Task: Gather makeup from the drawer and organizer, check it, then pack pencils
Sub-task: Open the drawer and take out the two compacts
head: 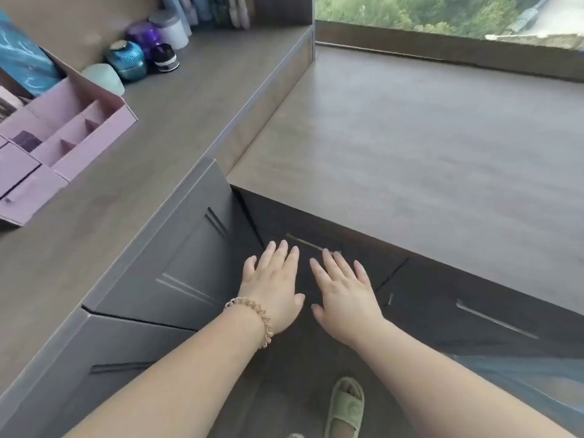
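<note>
Grey-brown wood-look worktops fill the view: a lower desk top [410, 137] runs along a window [442, 11] with green foliage outside, and a higher counter [151, 147] meets it at the left. Below the desk edge sits the drawer [366, 238], dark-fronted, in line with the neighbouring front to its right, with a slim metal handle [303, 242] across its upper part.

Both hands reach toward that drawer front, palms down, fingers straight and slightly spread, holding nothing. The left hand [271, 289] lies just left of the handle; the right hand [344, 298] is beside it, its fingertips at the handle's right end. Whether either one touches the panel cannot be told. A coiled beige hair tie [252, 320] circles the left wrist.

The organizer [63, 134] – lilac-pink, with open compartments on top and small drawers at its front – stands on the higher counter at far left, well apart from the hands. Behind it along the wall stand a teal ribbed jar [126, 60], a purple jar [143, 34], a small black jar [166, 58] and a white jar [170, 26]. A foot in a pale green slipper [346, 403] shows on the floor between the forearms.
</note>
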Action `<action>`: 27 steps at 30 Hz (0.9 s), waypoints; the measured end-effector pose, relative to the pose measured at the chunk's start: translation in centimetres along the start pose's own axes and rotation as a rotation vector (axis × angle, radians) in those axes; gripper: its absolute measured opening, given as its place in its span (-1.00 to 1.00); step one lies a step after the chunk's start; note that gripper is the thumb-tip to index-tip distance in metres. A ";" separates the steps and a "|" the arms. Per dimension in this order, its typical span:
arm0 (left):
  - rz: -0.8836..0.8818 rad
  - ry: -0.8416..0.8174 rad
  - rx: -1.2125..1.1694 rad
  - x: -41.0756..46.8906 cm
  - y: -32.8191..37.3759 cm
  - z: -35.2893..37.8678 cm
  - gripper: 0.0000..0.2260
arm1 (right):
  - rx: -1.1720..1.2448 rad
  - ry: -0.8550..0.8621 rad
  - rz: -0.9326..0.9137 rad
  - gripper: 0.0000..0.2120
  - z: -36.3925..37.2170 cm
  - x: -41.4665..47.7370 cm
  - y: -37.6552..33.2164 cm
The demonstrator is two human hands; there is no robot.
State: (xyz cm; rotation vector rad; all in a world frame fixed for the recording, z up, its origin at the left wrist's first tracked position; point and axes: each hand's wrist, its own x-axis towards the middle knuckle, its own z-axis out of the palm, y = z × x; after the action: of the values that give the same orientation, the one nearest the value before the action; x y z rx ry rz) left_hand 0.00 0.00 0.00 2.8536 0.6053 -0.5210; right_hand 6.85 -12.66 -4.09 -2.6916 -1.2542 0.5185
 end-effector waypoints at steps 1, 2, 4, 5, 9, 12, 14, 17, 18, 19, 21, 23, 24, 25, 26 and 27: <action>0.000 -0.008 0.025 1.0 -0.3 0.5 -0.32 | -0.017 0.001 -0.003 -0.29 0.5 1.1 0.1; -0.001 -0.004 0.028 1.9 -0.6 1.0 -0.33 | -0.018 0.014 0.005 -0.28 1.0 2.0 0.3; 0.032 -0.007 0.070 3.5 -1.2 2.1 -0.34 | -0.039 0.008 0.029 -0.27 1.7 3.4 0.6; 0.054 -0.007 0.079 4.3 -1.3 2.6 -0.34 | -0.035 0.004 0.045 -0.27 2.2 4.0 0.7; 0.131 0.035 0.093 7.3 -2.0 4.3 -0.34 | -0.049 0.014 0.115 -0.30 4.1 5.8 1.0; 0.212 0.050 0.094 9.3 -2.6 5.6 -0.34 | -0.101 0.048 0.185 -0.25 5.8 6.3 0.3; 0.253 0.052 0.112 10.2 -3.1 6.4 -0.34 | -0.115 0.082 0.228 -0.20 6.5 6.6 -0.1; 0.307 0.077 0.117 10.7 -4.2 7.8 -0.32 | -0.146 0.114 0.272 -0.14 7.5 6.9 -0.7; 0.324 0.101 0.113 10.6 -4.6 8.1 -0.32 | -0.141 0.128 0.282 -0.14 7.7 6.9 -1.0; 0.339 0.127 0.104 10.5 -4.9 8.3 -0.33 | -0.137 0.134 0.294 -0.14 7.9 6.8 -1.3; 0.371 0.148 0.106 10.0 -5.5 8.7 -0.35 | -0.129 0.134 0.316 -0.15 8.6 6.2 -2.1; 0.383 0.121 0.122 8.9 -6.1 8.7 -0.35 | -0.120 0.106 0.323 -0.15 8.9 5.1 -3.1; 0.379 0.097 0.135 8.2 -6.3 8.8 -0.34 | -0.119 0.083 0.318 -0.15 9.0 4.5 -3.6; 0.374 0.076 0.148 7.4 -6.4 8.9 -0.34 | -0.121 0.062 0.312 -0.14 9.1 3.8 -4.1; 0.367 0.062 0.153 6.6 -6.5 9.0 -0.34 | -0.119 0.047 0.304 -0.14 9.1 3.0 -4.5; 0.363 0.065 0.152 5.7 -6.7 9.0 -0.34 | -0.111 0.047 0.297 -0.14 8.9 2.3 -5.0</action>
State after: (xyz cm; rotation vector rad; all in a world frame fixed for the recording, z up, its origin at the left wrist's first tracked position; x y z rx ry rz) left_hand -0.67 5.93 -11.08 3.0308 0.0490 -0.4286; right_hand 1.43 -8.00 -11.73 -2.9844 -0.9005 0.4251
